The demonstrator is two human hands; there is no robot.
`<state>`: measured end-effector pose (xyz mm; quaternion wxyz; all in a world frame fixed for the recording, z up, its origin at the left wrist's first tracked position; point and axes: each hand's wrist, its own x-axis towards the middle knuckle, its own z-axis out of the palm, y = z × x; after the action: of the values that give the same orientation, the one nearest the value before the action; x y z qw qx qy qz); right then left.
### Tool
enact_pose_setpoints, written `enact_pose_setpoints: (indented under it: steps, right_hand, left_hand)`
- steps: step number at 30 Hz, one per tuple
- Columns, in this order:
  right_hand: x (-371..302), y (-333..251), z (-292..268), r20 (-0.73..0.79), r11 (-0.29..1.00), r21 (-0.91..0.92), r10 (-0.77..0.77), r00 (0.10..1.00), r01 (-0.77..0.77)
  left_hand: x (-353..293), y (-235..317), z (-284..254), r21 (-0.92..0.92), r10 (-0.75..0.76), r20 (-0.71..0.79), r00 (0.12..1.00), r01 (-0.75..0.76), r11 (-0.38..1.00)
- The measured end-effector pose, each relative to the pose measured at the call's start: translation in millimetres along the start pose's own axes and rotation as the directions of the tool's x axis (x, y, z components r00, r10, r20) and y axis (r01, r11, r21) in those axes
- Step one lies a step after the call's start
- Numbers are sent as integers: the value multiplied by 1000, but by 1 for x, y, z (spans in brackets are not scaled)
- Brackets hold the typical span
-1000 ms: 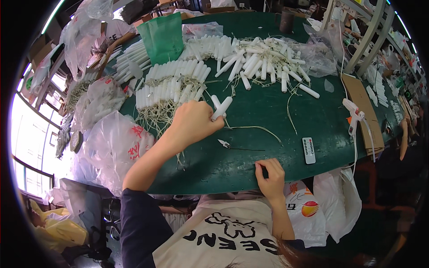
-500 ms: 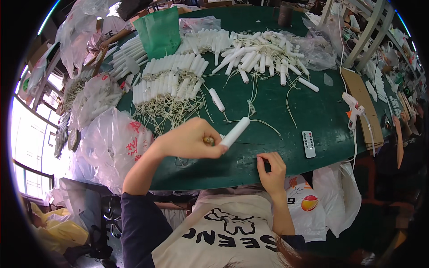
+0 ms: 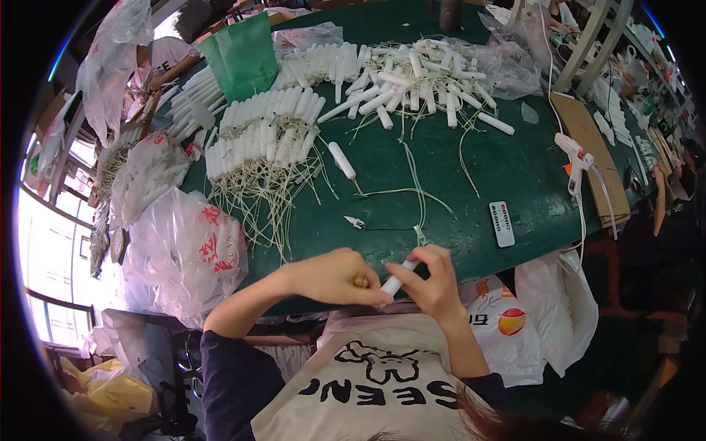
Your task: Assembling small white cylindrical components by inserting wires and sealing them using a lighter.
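Near the table's front edge, my left hand [image 3: 327, 278] is closed on the lower end of a white plastic tube [image 3: 397, 281], with a small brass-coloured piece [image 3: 360, 282] showing in its curled fingers. The thumb and fingers of my right hand [image 3: 440, 288] pinch the tube's upper end. Pale wires [image 3: 414, 173] reach from near that end across the table toward the far pile. Just beyond my hands lies a small white pointed piece [image 3: 354, 222] on a dark thin wire. Farther off, a single white tube [image 3: 342, 160] trails a pale wire.
Rows of wired white tubes [image 3: 268, 140] and a loose pile [image 3: 423, 81] cover the far side of the green table [image 3: 471, 250]. A remote control [image 3: 502, 224], a glue gun [image 3: 573, 163] and cardboard [image 3: 592, 158] lie right. Plastic bags [image 3: 184, 250] stand left, beside a green bag [image 3: 241, 57].
My left hand has brought the tube down toward me. My right hand has moved in and taken its upper end. The small pointed piece on the table has come into sight.
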<state>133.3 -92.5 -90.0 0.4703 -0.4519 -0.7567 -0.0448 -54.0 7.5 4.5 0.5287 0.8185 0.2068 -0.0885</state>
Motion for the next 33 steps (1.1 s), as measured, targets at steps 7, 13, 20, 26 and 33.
enact_pose_setpoints:
  steps: [7,13,20,26,33]
  right_hand:
    - [-8,-3,-27,-312,957,231,244,918,-176]
    - [-7,-6,-34,-419,953,289,208,884,-88]
    - [-16,-3,-33,-289,971,195,189,938,-136]
    - [-5,1,-35,-253,982,-34,172,952,-187]
    - [16,26,-36,-107,935,-228,252,962,-271]
  left_hand:
    - [74,-19,-61,127,-72,-718,692,233,964]
    - [142,-51,-85,32,57,-754,655,-50,998]
    - [164,-40,-85,-136,-24,-678,734,-94,986]
    - [162,-52,-89,40,17,-726,687,17,999]
    - [142,-84,-102,180,50,-752,657,131,975]
